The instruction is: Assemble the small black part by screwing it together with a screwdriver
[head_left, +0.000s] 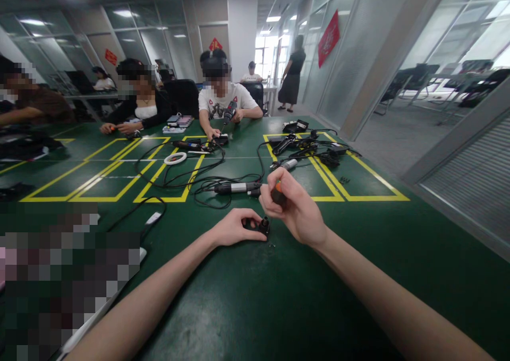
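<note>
My left hand [235, 227] rests low over the green table, thumb and fingers curled around a small black part [264, 225] with a short round post standing up from it. Just right of it and higher, my right hand [297, 204] is closed around an orange and black handle [278, 193], which looks like a screwdriver's. My fingers hide most of that tool, and its tip cannot be made out. Tiny bright bits [272, 245] lie on the tabletop below the black part.
Beyond my hands lie a black and silver corded tool [235, 188], looped black cables [191, 183], a white ring [175, 158] and a heap of black parts [295, 144]. Small dark screws [345, 180] lie at right. Across the table a person holds a power drill [230, 112].
</note>
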Demonstrator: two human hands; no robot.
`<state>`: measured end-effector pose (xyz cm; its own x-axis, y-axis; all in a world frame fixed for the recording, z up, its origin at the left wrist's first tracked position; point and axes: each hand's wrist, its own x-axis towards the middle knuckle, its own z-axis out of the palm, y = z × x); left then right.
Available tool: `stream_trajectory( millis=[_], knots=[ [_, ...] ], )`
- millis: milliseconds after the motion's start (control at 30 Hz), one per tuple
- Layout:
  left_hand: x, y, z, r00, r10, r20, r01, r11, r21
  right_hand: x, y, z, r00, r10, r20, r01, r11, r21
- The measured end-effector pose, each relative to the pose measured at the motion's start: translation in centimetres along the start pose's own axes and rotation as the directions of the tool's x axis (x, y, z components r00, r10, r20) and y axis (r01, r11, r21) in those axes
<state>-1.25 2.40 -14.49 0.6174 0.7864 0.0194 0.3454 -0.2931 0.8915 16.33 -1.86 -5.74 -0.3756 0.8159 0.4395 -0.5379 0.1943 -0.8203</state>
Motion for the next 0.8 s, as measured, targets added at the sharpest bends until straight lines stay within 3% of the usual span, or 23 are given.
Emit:
stream_trajectory(
  millis=[800],
  knots=[
    [0.11,-0.13,0.06,1.0,-0.011,-0.026,0.012,0.999,0.034,0.12,-0.36,-0.11,1.0,-0.016,-0.024,0.017,0.999,0.045]
  ],
)
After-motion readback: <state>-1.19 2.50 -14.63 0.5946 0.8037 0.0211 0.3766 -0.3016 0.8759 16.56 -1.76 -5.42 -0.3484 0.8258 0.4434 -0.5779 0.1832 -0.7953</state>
